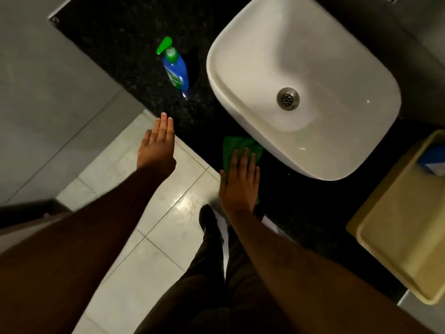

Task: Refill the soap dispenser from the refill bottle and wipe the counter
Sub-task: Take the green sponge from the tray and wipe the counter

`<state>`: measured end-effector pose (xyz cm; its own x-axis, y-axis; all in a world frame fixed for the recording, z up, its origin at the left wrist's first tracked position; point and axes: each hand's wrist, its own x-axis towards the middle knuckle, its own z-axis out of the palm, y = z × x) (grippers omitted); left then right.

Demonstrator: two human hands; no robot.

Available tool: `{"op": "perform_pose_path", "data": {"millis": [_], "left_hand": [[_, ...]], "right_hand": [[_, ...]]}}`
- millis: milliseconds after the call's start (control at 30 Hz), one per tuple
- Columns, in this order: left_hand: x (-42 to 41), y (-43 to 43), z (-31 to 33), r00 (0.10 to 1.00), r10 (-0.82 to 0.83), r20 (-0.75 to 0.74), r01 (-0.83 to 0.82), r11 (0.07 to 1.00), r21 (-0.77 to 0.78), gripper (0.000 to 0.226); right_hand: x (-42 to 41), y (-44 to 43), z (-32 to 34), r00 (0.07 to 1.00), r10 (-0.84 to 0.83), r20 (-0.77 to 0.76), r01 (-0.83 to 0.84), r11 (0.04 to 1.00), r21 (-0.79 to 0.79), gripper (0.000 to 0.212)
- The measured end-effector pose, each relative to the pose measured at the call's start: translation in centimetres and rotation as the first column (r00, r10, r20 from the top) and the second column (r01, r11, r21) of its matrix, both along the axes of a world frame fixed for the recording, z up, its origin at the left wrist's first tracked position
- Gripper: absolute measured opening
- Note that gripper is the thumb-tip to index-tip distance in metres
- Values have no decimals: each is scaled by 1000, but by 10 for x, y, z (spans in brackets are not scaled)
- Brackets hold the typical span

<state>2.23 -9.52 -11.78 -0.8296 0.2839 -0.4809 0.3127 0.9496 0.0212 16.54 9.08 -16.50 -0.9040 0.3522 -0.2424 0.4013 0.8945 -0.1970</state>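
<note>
A blue soap dispenser (175,71) with a green pump head stands on the black speckled counter (125,49), left of the sink. A green cloth (237,150) lies on the counter's front edge beside the sink. My right hand (239,182) lies flat on the cloth, fingers spread, pressing it down. My left hand (156,147) hovers with fingers straight and together at the counter's front edge, below the dispenser, holding nothing. No refill bottle shows in this view.
A white oval sink (243,109) with a metal drain (287,98) fills the counter's middle. A yellowish plastic bin (395,237) with something blue inside sits at the right. Grey wall is at the left, pale floor tiles and my legs are below.
</note>
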Motion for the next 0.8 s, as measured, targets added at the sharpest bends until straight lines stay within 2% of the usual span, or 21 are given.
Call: {"op": "perform_pose_path", "data": {"millis": [167, 233, 367, 500, 600, 667, 800], "left_hand": [[-19, -2, 7, 980, 139, 140, -153, 983, 97, 102], [-29, -2, 11, 976, 159, 146, -174, 980, 96, 93], [-39, 0, 11, 971, 187, 151, -202, 975, 92, 79], [-40, -2, 12, 978, 153, 143, -164, 984, 70, 86], [-28, 3, 11, 984, 110, 136, -110, 994, -11, 97], [-14, 17, 8, 992, 71, 103, -66, 997, -51, 98], [40, 54, -4, 996, -88, -2, 88, 996, 17, 102]], "right_hand": [[-94, -47, -6, 962, 247, -115, -251, 968, -24, 65], [-126, -66, -9, 934, 333, -131, -336, 942, -2, 66], [-154, -77, -13, 939, 301, -166, -310, 950, -35, 70], [-150, -66, -15, 913, 378, -155, -383, 924, -2, 68], [-139, -54, -9, 926, 352, -134, -360, 932, -38, 65], [-115, -39, -7, 932, 339, -127, -345, 938, -34, 64], [-33, 8, -6, 957, 268, -111, -275, 960, -60, 66]]}}
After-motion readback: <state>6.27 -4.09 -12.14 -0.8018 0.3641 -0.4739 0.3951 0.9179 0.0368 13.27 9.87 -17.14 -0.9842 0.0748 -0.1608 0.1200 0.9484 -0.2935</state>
